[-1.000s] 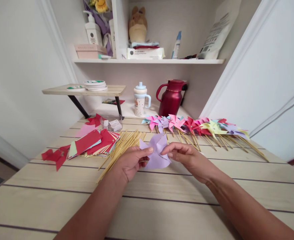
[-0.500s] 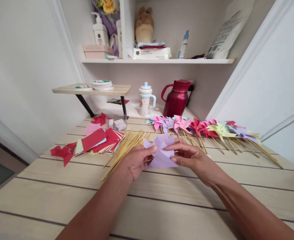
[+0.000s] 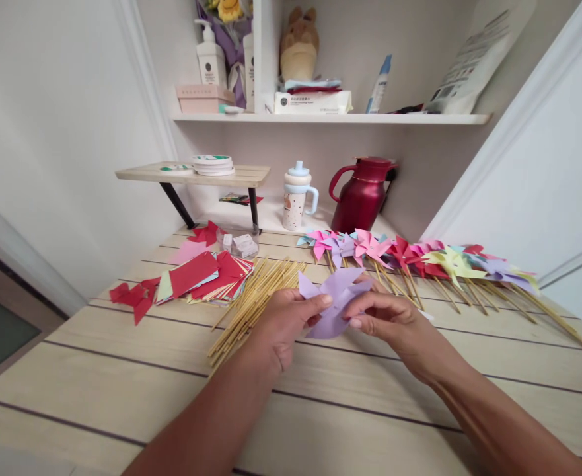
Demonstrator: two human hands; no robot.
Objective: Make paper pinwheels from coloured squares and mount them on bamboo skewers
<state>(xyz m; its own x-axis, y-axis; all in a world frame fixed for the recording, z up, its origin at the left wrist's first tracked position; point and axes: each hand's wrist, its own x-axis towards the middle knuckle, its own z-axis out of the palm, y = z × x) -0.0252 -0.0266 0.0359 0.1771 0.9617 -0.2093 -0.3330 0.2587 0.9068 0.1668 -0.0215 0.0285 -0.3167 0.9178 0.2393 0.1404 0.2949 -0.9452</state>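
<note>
A purple paper pinwheel [image 3: 337,291], its blades partly folded in, is held between both hands just above the table. My left hand [image 3: 295,317] pinches its left side, thumb on top near the centre. My right hand [image 3: 384,314] is closed on the lower right side, thumb and forefinger at a paper edge. Just left of my left hand lies a pile of thin wooden sticks [image 3: 251,304]. Beyond my right hand, finished pinwheels on sticks [image 3: 370,248] lie in a row, in pink, purple, red and yellow.
Left on the wooden table [image 3: 146,370] are stacked coloured paper sheets [image 3: 194,274], a red paper pinwheel [image 3: 135,297] and a small clear bag [image 3: 241,244]. At the back stand a blue-lidded cup [image 3: 295,198], a red thermos jug [image 3: 363,195] and a small raised stand [image 3: 142,173] with tape rolls [image 3: 213,165].
The purple paper's blades stand out more like a pinwheel, and its lower edge now curves in toward the centre by my right hand. The camera view has shifted slightly left.
</note>
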